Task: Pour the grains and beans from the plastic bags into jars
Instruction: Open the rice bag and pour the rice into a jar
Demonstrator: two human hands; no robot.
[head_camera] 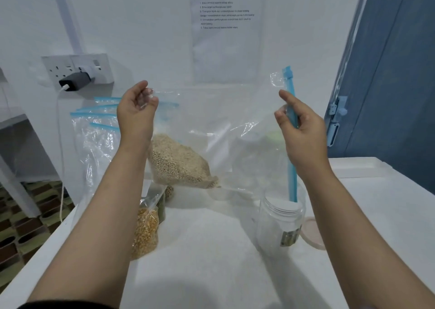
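Held above surface [211, 250]: bag of grains [211, 132], left hand [136, 111] at its left corner, right hand [301, 130] at its right edge. Right of and below bag: jar [280, 224], lid [313, 233] just right of jar. Left of jar: corn bag [144, 231]. Behind corn bag: empty bags [94, 130].

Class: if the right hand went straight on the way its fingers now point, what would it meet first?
The right hand, pinching the blue zip strip, points up and left. It would first push into the clear bag held between both hands; beyond that is the wall sheet, though depth is hard to judge.
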